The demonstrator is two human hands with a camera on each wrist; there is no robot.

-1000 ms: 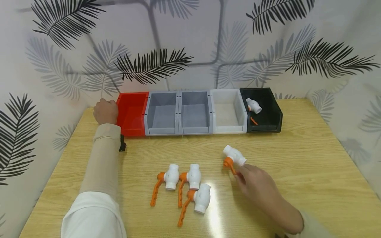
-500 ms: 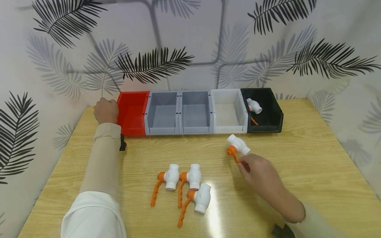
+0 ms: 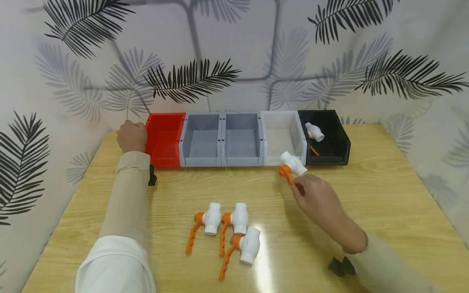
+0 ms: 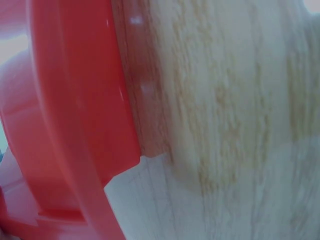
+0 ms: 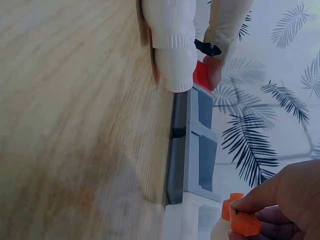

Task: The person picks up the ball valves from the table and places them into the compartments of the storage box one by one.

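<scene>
My right hand (image 3: 322, 203) pinches the orange lever of a white plastic ball valve (image 3: 292, 163), lifted in front of the white bin (image 3: 281, 136). The right wrist view shows thumb and fingers on the orange handle (image 5: 244, 223). At the far left, my left hand (image 3: 132, 136) grips the side of the red bin (image 3: 165, 142); most of its fingers are hidden. Several more ball valves (image 3: 212, 219) with orange levers lie grouped on the table. Inside the black bin (image 3: 335, 140) at the right end is one ball valve (image 3: 315, 132).
Two grey bins (image 3: 202, 138) stand between the red and white ones, all in one row along the back of the wooden table (image 3: 176, 195). Behind them hangs a leaf-patterned cloth (image 3: 234, 44).
My right hand has carried the ball valve away from me, up to the front of the white bin. My left hand has stayed at the red bin.
</scene>
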